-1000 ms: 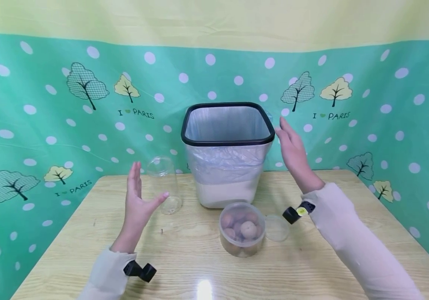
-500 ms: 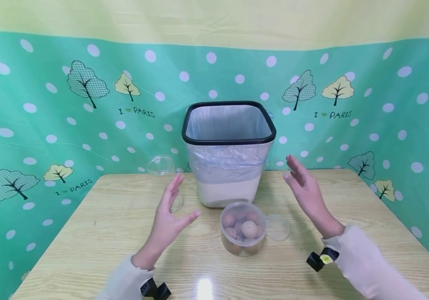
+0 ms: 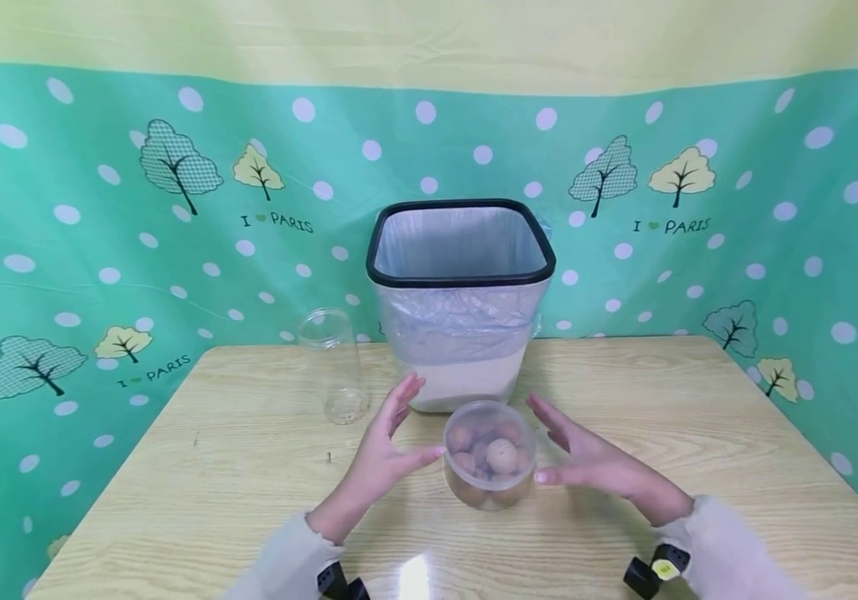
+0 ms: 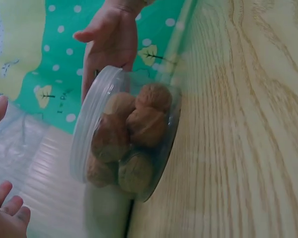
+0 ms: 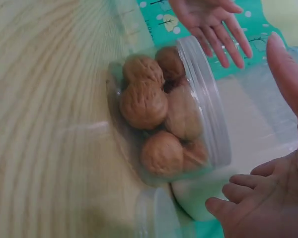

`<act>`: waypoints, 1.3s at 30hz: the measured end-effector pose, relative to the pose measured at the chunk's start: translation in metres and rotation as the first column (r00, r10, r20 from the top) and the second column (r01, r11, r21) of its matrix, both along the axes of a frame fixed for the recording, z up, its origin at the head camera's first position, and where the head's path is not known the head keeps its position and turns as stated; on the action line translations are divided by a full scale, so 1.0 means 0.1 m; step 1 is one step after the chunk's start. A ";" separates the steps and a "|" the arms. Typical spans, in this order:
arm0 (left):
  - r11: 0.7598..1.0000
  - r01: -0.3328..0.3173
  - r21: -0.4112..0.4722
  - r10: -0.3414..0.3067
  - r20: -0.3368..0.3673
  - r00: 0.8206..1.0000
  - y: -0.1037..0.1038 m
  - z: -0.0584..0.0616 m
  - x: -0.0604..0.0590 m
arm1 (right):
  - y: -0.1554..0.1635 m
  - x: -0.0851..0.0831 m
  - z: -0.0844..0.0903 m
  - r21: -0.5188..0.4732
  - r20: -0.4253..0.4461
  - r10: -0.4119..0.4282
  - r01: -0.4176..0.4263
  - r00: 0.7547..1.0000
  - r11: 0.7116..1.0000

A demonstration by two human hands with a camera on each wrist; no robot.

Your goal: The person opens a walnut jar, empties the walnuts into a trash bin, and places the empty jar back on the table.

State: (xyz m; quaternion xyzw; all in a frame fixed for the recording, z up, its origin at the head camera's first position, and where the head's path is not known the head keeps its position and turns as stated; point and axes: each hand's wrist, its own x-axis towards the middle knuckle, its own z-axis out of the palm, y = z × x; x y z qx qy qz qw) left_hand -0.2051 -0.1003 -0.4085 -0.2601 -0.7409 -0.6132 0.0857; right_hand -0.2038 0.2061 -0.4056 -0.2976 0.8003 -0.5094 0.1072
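Observation:
A clear round plastic tub (image 3: pixel 477 493) of walnuts (image 3: pixel 502 457) stands on the table in front of the bin. On its left side my left hand (image 3: pixel 386 454) has its fingers spread, thumb near the tub's rim. Opposite it, my right hand (image 3: pixel 590 460) is held the same way, its thumb close to the tub wall. Both wrist views show the tub standing between the hands, neither gripping it. A clear round lid (image 5: pixel 156 210) lies beside the tub in the right wrist view; in the head view the right hand mostly hides it.
Behind the tub stands a white bin (image 3: pixel 466 379) with a black rim and a clear liner bag. A tall clear jar (image 3: pixel 335 367) is at the left back of the wooden table (image 3: pixel 197 500). A green dotted curtain (image 3: pixel 264 275) hangs behind.
My right hand has come down from beside the bin's rim to the tub's right side. My left hand has moved right, away from the tall jar, to the tub's left side.

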 end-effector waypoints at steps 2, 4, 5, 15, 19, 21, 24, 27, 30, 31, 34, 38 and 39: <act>0.999 0.032 0.006 -0.033 0.034 0.999 0.05 -0.02 -0.01 | -0.01 -0.01 -0.06 -0.021 0.066 0.047 -0.046 0.997 0.999; 0.998 0.065 0.004 -0.065 0.081 0.995 0.09 -0.04 -0.02 | -0.02 -0.01 -0.10 -0.044 0.110 0.068 -0.064 0.992 0.997; 0.996 0.084 0.000 -0.084 0.108 0.991 0.11 -0.06 -0.02 | -0.03 -0.02 -0.13 -0.056 0.128 0.075 -0.068 0.989 0.996; 0.967 0.255 -0.027 -0.233 0.316 0.920 0.21 -0.22 -0.14 | -0.11 -0.08 -0.30 -0.069 0.255 0.068 -0.052 0.964 0.996; 0.947 0.319 -0.039 -0.287 0.345 0.894 0.23 -0.25 -0.17 | -0.15 -0.08 -0.32 -0.073 0.237 0.023 -0.006 0.971 0.997; 0.938 0.344 -0.047 -0.308 0.344 0.887 0.24 -0.25 -0.18 | -0.17 -0.08 -0.32 -0.077 0.229 0.011 0.007 0.973 0.997; 0.932 0.358 -0.061 -0.318 0.343 0.884 0.24 -0.26 -0.18 | -0.19 -0.09 -0.32 -0.081 0.212 0.003 0.014 0.977 0.997; 0.933 0.350 -0.079 -0.305 0.343 0.889 0.25 -0.26 -0.16 | -0.20 -0.10 -0.33 -0.092 0.188 0.015 0.002 0.982 0.996; 0.938 0.335 -0.093 -0.287 0.335 0.897 0.25 -0.27 -0.15 | -0.21 -0.10 -0.33 -0.105 0.161 0.033 -0.016 0.986 0.994; 0.939 0.330 -0.096 -0.282 0.333 0.900 0.26 -0.27 -0.15 | -0.21 -0.10 -0.34 -0.108 0.153 0.036 -0.020 0.988 0.994; 0.943 0.318 -0.094 -0.272 0.330 0.904 0.26 -0.28 -0.15 | -0.22 -0.10 -0.35 -0.109 0.139 0.030 -0.014 0.990 0.994; 0.948 0.306 -0.084 -0.263 0.332 0.906 0.27 -0.30 -0.15 | -0.22 -0.10 -0.36 -0.104 0.125 0.008 0.005 0.992 0.995; 0.949 0.304 -0.083 -0.261 0.333 0.906 0.27 -0.30 -0.15 | -0.22 -0.10 -0.37 -0.106 0.119 0.005 0.008 0.993 0.994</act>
